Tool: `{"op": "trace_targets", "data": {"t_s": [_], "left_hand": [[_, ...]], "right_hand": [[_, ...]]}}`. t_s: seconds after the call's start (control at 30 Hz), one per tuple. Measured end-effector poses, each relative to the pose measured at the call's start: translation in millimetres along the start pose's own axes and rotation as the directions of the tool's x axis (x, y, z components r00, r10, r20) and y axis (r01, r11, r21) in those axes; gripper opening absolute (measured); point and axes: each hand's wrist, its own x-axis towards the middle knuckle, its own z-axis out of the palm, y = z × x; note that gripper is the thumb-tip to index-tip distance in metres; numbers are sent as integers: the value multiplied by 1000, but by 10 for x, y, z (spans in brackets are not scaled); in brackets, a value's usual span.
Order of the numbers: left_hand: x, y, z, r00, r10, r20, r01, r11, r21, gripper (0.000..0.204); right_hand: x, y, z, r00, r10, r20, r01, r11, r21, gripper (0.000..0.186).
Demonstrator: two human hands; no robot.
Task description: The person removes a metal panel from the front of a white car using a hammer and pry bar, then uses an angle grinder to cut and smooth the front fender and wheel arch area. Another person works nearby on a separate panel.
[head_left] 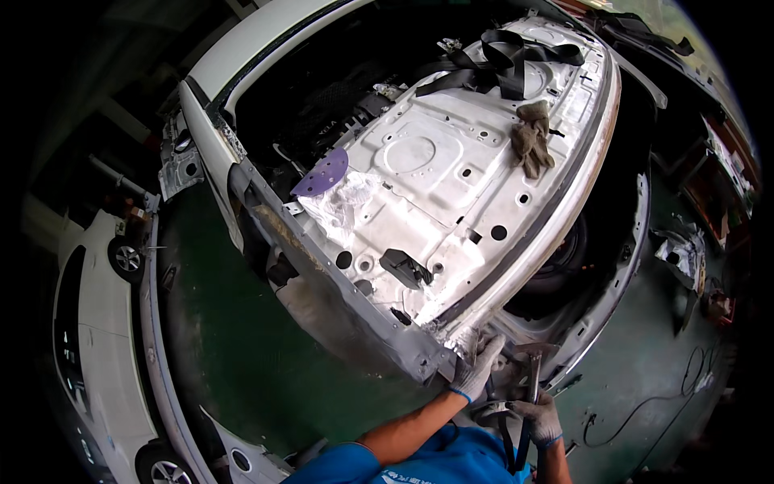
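My right hand [542, 419], in a grey-white work glove, is closed around a hammer [535, 373] just below its metal head. The hammer stands nearly upright in front of my blue shirt. My left hand [476, 373], gloved too, is at the near corner of the stripped white car body [415, 152]. Its fingers are curled at the panel's edge; what they grip, if anything, is hidden. A dark strip shows just beside that wrist. On the body's metal shelf, up from my left hand, lies a small black part [405, 269].
A purple sanding disc [324, 173] and crumpled white sheeting [348, 202] lie on the shelf, with brown gloves [532, 139] and black straps [508, 64] farther off. A white car [101, 339] stands left. A cable [637, 407] and metal parts [684, 256] lie on the right floor.
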Motion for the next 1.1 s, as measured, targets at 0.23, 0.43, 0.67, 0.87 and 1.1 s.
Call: {"op": "trace_targets", "data": {"t_s": [0.23, 0.43, 0.67, 0.87, 1.1], "left_hand": [[-689, -8, 258, 985, 173, -5, -162, 933, 321, 16], [-1214, -134, 571, 693, 561, 453, -689, 330, 646, 9], [-1771, -295, 1118, 571, 528, 629, -804, 204, 559, 21], [-2004, -113, 1464, 779, 438, 448, -625, 487, 611, 15], [-2025, 157, 1548, 767, 305, 564, -637, 264, 724, 43]], "right_hand": [[-56, 527, -329, 981, 41, 192, -54, 996, 65, 45], [-194, 483, -636, 966, 58, 254, -60, 998, 2, 41], [-234, 598, -868, 882, -252, 398, 300, 952, -63, 49], [-163, 1012, -973, 847, -333, 415, 472, 830, -296, 32], [-517, 1051, -761, 797, -463, 388, 527, 847, -70, 26]]}}
